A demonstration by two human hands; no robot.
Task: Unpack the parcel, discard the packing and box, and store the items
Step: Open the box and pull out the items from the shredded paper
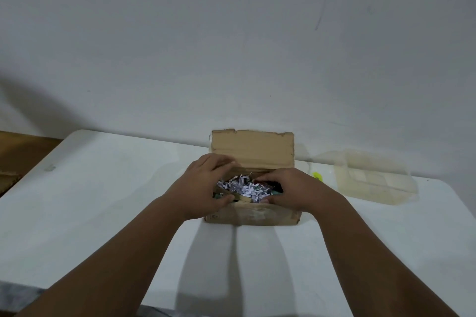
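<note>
1. Your left hand (206,185) grips the left end of the box (257,213), which stands on the table (103,188). If you let go, the box may slide.
2. The shreds (242,186) are loose, so a fast pull may scatter them.
3. Your right hand (288,188) curls into the shreds. I cannot tell if it holds anything, and a hidden item may drop.

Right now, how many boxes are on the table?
2: the open cardboard box in the middle, and a clear plastic box to its right. I see none hidden.
</note>
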